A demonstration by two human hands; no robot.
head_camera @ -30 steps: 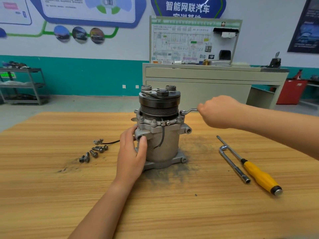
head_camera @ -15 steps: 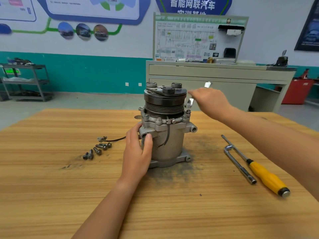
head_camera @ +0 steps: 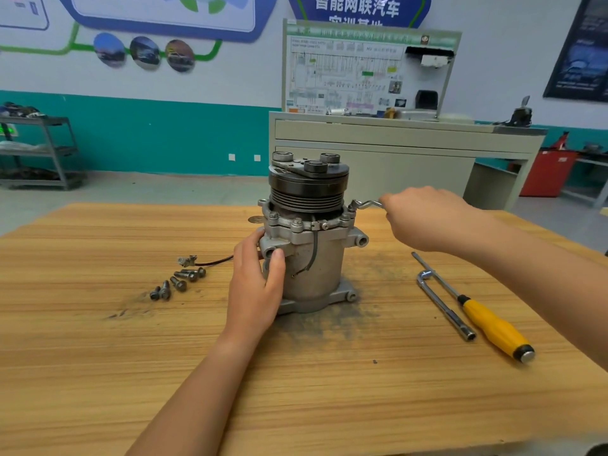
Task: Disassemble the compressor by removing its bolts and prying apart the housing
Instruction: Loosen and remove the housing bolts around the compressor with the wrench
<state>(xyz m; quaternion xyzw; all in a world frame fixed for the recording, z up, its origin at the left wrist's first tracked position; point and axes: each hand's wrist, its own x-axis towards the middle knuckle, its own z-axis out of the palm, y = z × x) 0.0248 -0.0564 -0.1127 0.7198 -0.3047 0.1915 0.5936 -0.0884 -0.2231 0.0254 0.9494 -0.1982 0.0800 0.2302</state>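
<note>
A grey metal compressor (head_camera: pixel 317 258) stands upright on the wooden table (head_camera: pixel 98 373), its black grooved pulley on top. My left hand (head_camera: pixel 256 287) grips its left side, thumb over a round port. My right hand (head_camera: pixel 424 215) holds a thin offset wrench (head_camera: pixel 365 204) whose ring end sits on a bolt at the flange's right edge. Several bolt heads remain around the flange (head_camera: pixel 297 222).
Several loose bolts (head_camera: pixel 177 283) and a small wired connector (head_camera: pixel 188 260) lie left of the compressor. An L-shaped socket wrench (head_camera: pixel 442 307) and a yellow-handled screwdriver (head_camera: pixel 493 327) lie to the right. Dark grime surrounds the base. A cabinet (head_camera: pixel 404 153) stands behind the table.
My right hand swung the wrench from pointing up and back beside the pulley out to the right, level at flange height. My left hand stayed on the housing.
</note>
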